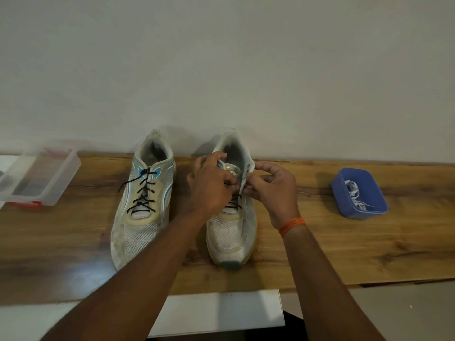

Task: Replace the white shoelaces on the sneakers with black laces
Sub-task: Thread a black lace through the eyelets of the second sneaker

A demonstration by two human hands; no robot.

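Note:
Two worn white sneakers stand side by side on the wooden table, toes toward me. The left sneaker is laced with a black lace whose loose end trails to its left. Over the right sneaker both my hands work at the upper eyelets. My left hand has its fingers curled over the tongue, and what it holds is hidden. My right hand pinches the sneaker's right eyelet flap. A black lace crosses the lower eyelets just below my hands.
A blue plastic tub at the right holds the white laces. A clear plastic box with red clips sits at the left table edge. The wall runs right behind the sneakers' heels. A white surface lies below the table's front edge.

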